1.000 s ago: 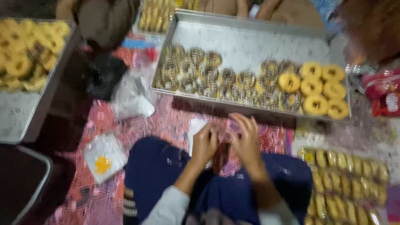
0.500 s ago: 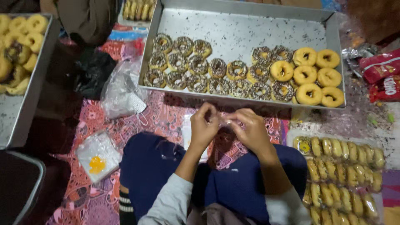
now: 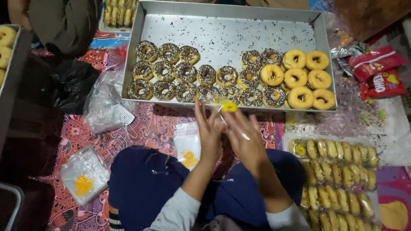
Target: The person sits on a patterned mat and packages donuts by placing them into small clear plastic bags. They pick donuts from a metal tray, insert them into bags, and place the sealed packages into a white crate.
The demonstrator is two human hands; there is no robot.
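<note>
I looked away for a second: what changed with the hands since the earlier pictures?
Both hands, left hand and right hand, rose from the lap toward the tray, now holding up a clear bag with a yellow sticker. The doughnuts stayed put.

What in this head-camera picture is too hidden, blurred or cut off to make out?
- Left hand and right hand: motion-blurred, so their grip on the small clear bag is unclear.
- Packed donut rows: cut off by the bottom edge.
- Side tray: cut off by the left edge.
</note>
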